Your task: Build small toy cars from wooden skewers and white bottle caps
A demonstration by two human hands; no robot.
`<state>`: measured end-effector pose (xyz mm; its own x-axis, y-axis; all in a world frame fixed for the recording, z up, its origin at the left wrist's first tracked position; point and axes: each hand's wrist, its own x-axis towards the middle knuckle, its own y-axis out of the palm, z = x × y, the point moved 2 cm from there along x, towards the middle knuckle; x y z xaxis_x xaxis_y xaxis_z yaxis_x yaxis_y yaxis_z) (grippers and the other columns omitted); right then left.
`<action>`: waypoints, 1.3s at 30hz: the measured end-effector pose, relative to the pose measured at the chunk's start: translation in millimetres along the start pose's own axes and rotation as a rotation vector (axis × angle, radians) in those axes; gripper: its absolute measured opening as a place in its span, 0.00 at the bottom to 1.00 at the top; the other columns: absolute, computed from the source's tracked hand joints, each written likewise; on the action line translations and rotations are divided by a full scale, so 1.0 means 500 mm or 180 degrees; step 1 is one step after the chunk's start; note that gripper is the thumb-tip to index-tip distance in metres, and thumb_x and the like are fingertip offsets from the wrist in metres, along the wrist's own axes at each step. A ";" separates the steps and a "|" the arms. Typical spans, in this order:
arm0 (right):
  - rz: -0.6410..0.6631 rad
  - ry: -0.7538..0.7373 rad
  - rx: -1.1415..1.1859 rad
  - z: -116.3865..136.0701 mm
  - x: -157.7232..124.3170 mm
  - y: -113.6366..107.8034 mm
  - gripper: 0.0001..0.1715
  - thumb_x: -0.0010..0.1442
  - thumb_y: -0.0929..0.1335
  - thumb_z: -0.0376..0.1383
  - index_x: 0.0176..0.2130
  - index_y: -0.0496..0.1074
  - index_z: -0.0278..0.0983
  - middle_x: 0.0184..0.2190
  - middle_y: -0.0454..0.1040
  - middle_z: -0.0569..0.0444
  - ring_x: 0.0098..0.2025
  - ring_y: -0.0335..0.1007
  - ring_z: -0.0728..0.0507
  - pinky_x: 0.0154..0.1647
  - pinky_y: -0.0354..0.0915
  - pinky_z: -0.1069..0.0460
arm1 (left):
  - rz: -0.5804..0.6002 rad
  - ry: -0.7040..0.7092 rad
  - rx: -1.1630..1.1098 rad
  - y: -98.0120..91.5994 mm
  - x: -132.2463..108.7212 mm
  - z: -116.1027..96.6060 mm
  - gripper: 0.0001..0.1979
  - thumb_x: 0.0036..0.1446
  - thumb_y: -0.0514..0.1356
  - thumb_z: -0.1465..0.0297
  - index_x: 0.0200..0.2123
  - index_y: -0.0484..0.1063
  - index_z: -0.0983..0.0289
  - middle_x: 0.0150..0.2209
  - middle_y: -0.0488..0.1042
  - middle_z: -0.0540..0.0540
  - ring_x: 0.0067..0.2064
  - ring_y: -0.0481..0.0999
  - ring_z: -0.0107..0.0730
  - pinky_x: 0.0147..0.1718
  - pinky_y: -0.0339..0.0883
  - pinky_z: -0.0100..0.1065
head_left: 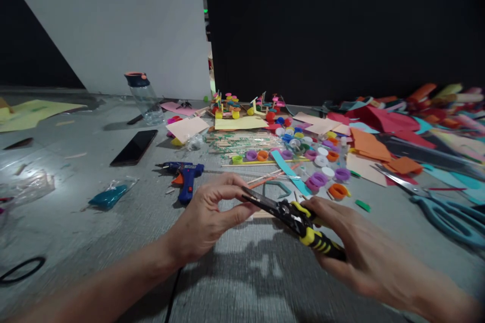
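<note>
- While the right hand clasps their ribbed yellow-black grips, the pliers are up over the grey surface, dark metal nose at the left hand.
- Left hand: thumb and index curled at the tip; can't tell if pinching anything.
- Nearby: round plastic caps, thin wooden sticks, blue glue gun.
- Surface finely streaked; white panel, black panel behind.

The glue gun lies on the surface. Left of it and slightly nearer is a packet; behind it to the left lies the phone, with the bottle farther behind. The sticks sit behind it to the right, the bottle caps right of it, the scissors far right, the pliers right and nearer.
</note>
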<state>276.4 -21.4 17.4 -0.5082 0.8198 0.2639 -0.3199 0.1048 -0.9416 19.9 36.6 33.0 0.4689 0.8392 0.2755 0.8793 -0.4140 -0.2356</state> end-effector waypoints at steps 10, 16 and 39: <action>0.0067 0.0309 0.0237 -0.011 0.008 0.020 0.15 0.56 0.64 0.31 0.44 0.68 0.39 0.35 0.78 0.49 0.34 0.75 0.40 0.32 0.70 0.47 | 0.0019 -0.0178 -0.0214 -0.004 0.008 0.010 0.05 0.59 0.66 0.68 0.32 0.82 0.60 0.37 0.72 0.53 0.40 0.72 0.33 0.40 0.67 0.34; -0.0609 0.0508 -0.0180 -0.043 -0.005 0.011 0.29 0.60 0.64 0.39 0.60 0.62 0.37 0.49 0.78 0.40 0.46 0.78 0.32 0.38 0.76 0.41 | -0.0058 -0.0116 -0.0053 -0.005 0.004 -0.003 0.07 0.59 0.66 0.66 0.30 0.82 0.60 0.36 0.73 0.54 0.41 0.73 0.35 0.44 0.68 0.38; -0.0388 -0.0306 -0.0736 0.013 -0.012 -0.020 0.30 0.55 0.64 0.36 0.57 0.60 0.37 0.45 0.79 0.40 0.42 0.80 0.32 0.34 0.78 0.45 | 0.0046 0.0766 0.0714 -0.007 -0.024 -0.027 0.04 0.62 0.64 0.74 0.36 0.78 0.59 0.40 0.71 0.53 0.47 0.71 0.35 0.50 0.66 0.40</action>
<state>277.4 -30.9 26.8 -0.5543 0.7373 0.3862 -0.1978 0.3341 -0.9216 12.3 23.3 43.0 0.5110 0.7154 0.4766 0.8446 -0.3147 -0.4332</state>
